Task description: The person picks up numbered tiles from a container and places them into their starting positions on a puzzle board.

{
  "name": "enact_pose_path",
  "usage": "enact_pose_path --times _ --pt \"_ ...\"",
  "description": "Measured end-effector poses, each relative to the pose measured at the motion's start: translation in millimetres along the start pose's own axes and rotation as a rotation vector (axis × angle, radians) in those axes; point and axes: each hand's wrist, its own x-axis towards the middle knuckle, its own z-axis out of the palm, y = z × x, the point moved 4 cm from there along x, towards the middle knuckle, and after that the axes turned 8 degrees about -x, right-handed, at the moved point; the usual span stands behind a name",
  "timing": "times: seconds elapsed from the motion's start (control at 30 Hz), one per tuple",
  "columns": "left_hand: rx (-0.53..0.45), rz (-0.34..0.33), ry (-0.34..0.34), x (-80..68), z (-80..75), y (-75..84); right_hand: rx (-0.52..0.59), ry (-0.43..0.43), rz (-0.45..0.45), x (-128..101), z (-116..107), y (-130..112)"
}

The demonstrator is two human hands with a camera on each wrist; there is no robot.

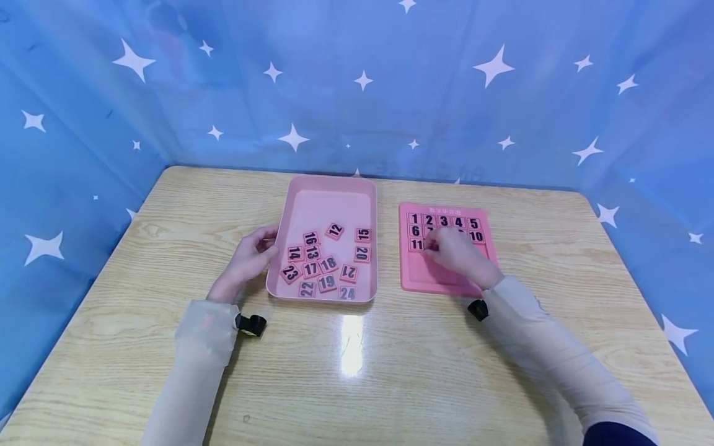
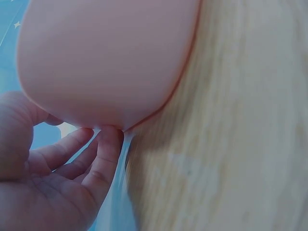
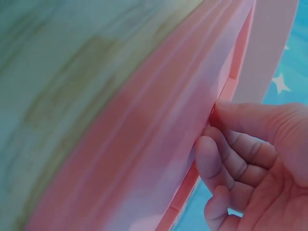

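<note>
Backdrop: a blue fabric curtain with white four-pointed stars (image 1: 323, 56) hangs behind and at both sides of the table.
Table: a pale wood-grain tabletop (image 1: 301, 384) lies under everything, a bright reflection on its near half.
Sleeves: whitish sleeves (image 1: 192, 371) cover both forearms.
Tray: a pink rectangular tray with rounded corners and raised walls (image 1: 334, 204) stands left of centre.
Board: a smaller pink, nearly square number board (image 1: 424, 272) lies to the tray's right, apart from it.
Left hand: the left hand (image 1: 248, 260) touches the tray's left wall from outside, thumb and fingers spread with a gap between.
Right hand: the right hand (image 1: 460, 254) reaches over the board, thumb and forefinger nearly together at tile 11's right edge; whether they pinch it I cannot tell.
Wrists: a small black device (image 1: 252, 325) sits at each.
Tray tiles: thirteen pink square tiles with black numerals (image 1: 311, 268), 12 to 24, lie scattered at mixed angles, mostly in the near half.
Board tiles: 1 to 5 fill the top row (image 1: 444, 221); the second, partly covered by the hand, shows 6 and 10 at its ends.
Tile 11: this pink square tile (image 1: 416, 244) is leftmost in the third row, directly below 6.
</note>
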Motion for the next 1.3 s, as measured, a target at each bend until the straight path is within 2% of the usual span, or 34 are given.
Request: enact_pose_path --times 0.23,0.33,0.43,0.5,0.6,0.67,0.77,0.9,1.0,1.13,1.3 --pt "-0.002 -0.003 -0.006 -1.4 0.6 0.5 0.072 0.062 -0.012 6 -21 -11" --pt "-0.002 -0.008 -0.006 -1.4 -0.3 -0.1 0.143 0.093 -0.091 19 -32 -30" --pt "-0.007 -0.012 -0.003 -1.5 -1.3 -1.2 0.228 0.065 -0.21 36 -37 -56" --pt "-0.008 -0.015 -0.002 -1.9 -1.4 -1.9 0.315 0.012 -0.281 49 -35 -74" --pt "-0.018 -0.022 -0.002 -1.8 -1.0 -3.5 0.442 -0.047 -0.301 69 -28 -97" --pt "-0.018 -0.02 -0.005 -1.8 -0.1 -3.9 0.484 -0.035 -0.256 81 -22 -108" --pt "-0.02 -0.023 -0.003 -1.4 0.6 -4.1 0.54 0.036 -0.119 92 -14 -118" --pt "-0.02 -0.023 -0.002 -2.1 0.4 -2.0 0.632 0.094 0.075 96 -1 -124" --pt "-0.02 -0.026 -0.006 -2.5 -0.2 -0.1 0.647 0.092 0.178 94 5 -123" --pt "-0.029 -0.033 -0.005 -2.4 -0.8 0.8 0.642 0.077 0.243 90 9 -121" --pt "-0.051 0.0 -0.005 -2.3 -1.0 0.2 0.686 0.055 0.259 85 4 -126"
